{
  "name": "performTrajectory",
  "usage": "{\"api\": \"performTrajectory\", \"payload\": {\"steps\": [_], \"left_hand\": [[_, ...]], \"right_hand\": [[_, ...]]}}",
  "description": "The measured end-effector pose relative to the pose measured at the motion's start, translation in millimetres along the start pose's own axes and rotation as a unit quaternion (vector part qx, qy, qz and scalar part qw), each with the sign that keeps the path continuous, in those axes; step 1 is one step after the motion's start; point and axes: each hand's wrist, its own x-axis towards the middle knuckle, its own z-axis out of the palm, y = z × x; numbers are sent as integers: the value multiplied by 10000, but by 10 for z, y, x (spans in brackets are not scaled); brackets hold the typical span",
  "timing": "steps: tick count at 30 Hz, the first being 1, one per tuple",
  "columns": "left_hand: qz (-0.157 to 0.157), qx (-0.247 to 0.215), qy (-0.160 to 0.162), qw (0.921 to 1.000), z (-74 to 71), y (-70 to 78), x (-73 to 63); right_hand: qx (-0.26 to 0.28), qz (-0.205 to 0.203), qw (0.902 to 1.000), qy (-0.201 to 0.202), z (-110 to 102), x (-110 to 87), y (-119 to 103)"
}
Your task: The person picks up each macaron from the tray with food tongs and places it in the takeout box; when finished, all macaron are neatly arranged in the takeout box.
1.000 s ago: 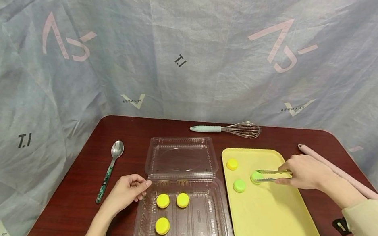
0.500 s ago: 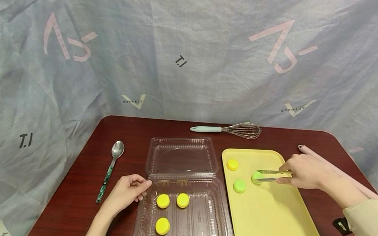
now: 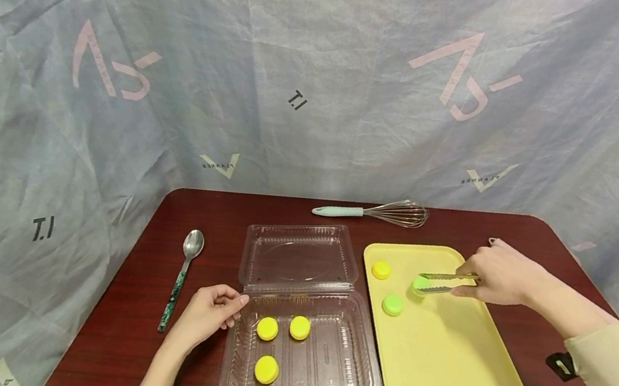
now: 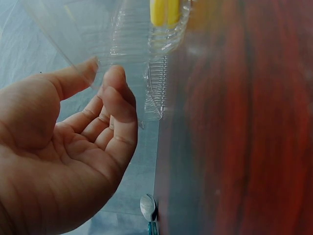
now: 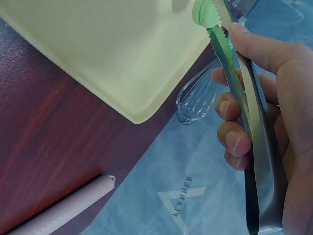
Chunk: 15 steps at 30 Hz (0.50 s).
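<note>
My left hand pinches the left rim of a clear plastic clamshell box between thumb and forefinger. The box lies open with its lid folded back, and several yellow macarons sit in its base. In my right hand is a pair of metal tongs. Their serrated tips close on the sides of a green macaron over the yellow tray. Another green macaron and a yellow one rest on the tray's left side.
A whisk lies behind the tray and box. Left of the box is a spoon with a patterned green handle. A pink rolling pin lies right of the tray, mostly behind my right arm. Grey printed cloth hangs beyond the table.
My right hand, the tongs and the gripped green macaron have shifted slightly upward in the head view, covering more of the rolling pin. My left hand keeps its place at the box rim.
</note>
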Motion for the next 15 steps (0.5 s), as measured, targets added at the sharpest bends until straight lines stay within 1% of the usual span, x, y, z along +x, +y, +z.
{"api": "performTrajectory", "payload": {"steps": [6,15], "left_hand": [[14,-1,-3,10000,-2,-2,2],[4,-28,1,10000,-8,-2,3]], "right_hand": [[65,-124,9999,61,-78,47,-48],[318,-127,9994,23,-211,132,-166]]}}
